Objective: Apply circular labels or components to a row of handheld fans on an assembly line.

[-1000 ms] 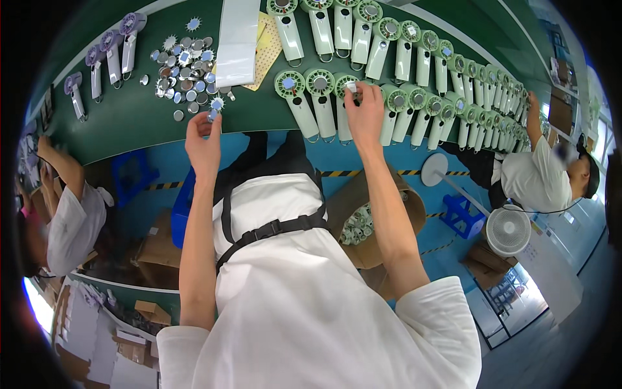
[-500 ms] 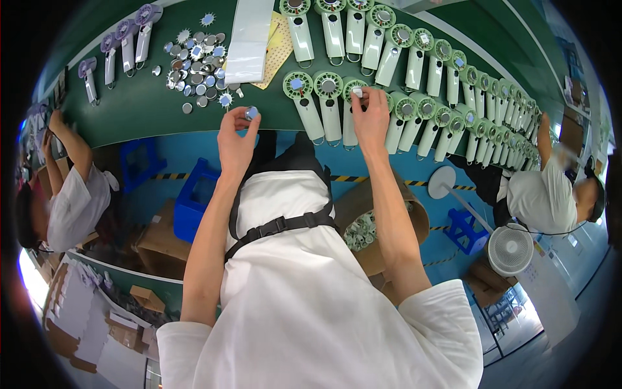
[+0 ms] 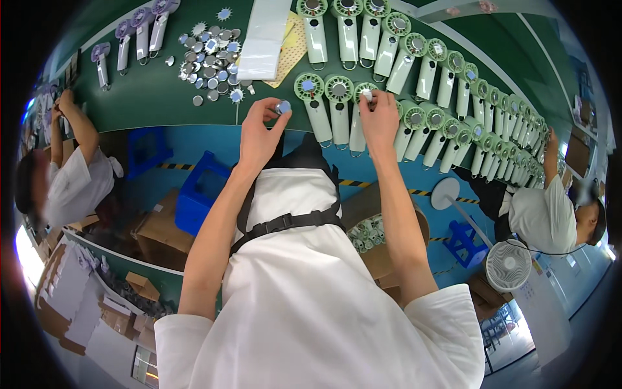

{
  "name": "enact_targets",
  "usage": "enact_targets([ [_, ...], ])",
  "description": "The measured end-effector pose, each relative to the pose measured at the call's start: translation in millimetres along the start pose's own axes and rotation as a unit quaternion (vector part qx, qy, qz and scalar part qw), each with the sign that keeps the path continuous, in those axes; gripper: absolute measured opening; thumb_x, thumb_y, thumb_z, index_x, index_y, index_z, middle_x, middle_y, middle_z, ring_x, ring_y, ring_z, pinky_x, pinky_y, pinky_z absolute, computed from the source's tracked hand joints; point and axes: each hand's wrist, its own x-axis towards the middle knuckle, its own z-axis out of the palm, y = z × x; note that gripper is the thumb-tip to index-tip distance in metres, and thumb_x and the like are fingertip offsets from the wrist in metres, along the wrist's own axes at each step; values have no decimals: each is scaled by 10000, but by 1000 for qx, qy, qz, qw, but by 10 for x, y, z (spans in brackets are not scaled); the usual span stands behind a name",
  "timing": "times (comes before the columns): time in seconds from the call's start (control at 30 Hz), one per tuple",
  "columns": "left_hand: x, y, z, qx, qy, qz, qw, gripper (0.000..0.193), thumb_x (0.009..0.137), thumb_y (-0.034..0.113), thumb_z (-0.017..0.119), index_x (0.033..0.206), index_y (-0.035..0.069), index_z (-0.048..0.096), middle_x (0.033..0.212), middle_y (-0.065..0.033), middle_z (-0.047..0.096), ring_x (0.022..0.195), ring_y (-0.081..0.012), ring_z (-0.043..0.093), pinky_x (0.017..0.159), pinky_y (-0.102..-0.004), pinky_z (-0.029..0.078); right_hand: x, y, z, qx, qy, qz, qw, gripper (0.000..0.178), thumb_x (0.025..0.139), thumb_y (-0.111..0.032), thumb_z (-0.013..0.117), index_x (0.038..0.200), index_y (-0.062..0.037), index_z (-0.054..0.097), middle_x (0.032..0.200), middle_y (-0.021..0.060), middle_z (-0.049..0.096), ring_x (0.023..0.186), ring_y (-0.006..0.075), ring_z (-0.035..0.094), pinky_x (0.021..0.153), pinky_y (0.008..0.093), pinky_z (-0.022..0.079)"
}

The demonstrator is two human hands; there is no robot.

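My left hand (image 3: 259,137) is closed on a round silver disc (image 3: 283,107), gripped between thumb and fingertips above the table's front edge. My right hand (image 3: 380,122) pinches a small white piece (image 3: 367,95) over the head of a pale green handheld fan (image 3: 356,133), whose head it partly covers. Just left of that fan lie a green fan with a plain grey disc at its centre (image 3: 339,91) and another with a bluish square at its centre (image 3: 308,85). To the left is a loose pile of silver discs (image 3: 212,67), some with spiky white edges.
Two long rows of green fans curve away right across the green table (image 3: 149,97). A stack of white sheets (image 3: 265,39) lies on yellow dotted paper (image 3: 289,52). Purple fans (image 3: 100,65) stand far left. Co-workers sit at both sides; a cardboard bin (image 3: 414,223) stands below.
My left hand has moved right with the silver disc, closer to the green fans. My right hand stays at the same fan head. The whole view has shifted slightly.
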Motion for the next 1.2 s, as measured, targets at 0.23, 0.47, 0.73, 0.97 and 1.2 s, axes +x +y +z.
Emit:
enact_targets([
  [0.23,85,272,457,133,-241,273,922,332,822,153,694,1110,49,568,1333,-116,541,1263,-313,487,1024,-419,426,-35,36,12,28,7,-21,999,201,818,-137,720,945,6,657,833,129,577,740,315,595,664,416,480],
  [0.47,158,349,797,201,-229,311,900,321,819,142,698,1097,71,555,1241,-130,542,1167,-335,522,967,-433,447,2,33,-82,-63,34,-85,994,225,807,-156,735,983,-32,672,862,108,573,833,301,563,744,409,428],
  [0.73,76,519,810,95,-141,179,969,329,809,134,733,1108,75,607,959,-77,570,909,-266,580,783,-376,489,-68,70,-421,181,-25,74,980,236,905,-145,656,1092,0,654,887,107,643,736,186,591,647,324,470],
  [0.97,27,647,931,56,-83,242,965,322,801,155,745,1085,55,633,968,-82,596,912,-272,583,798,-369,489,-244,182,-592,638,-270,292,660,288,1013,-234,527,1131,8,627,1027,77,676,913,159,631,844,316,486],
  [1.2,-53,701,1013,5,-96,181,979,325,826,164,729,1129,81,644,1096,-79,583,984,-267,600,826,-355,502,-335,316,-519,720,-262,300,569,277,999,-225,551,1159,-10,619,1129,64,639,1023,172,596,936,345,470],
])
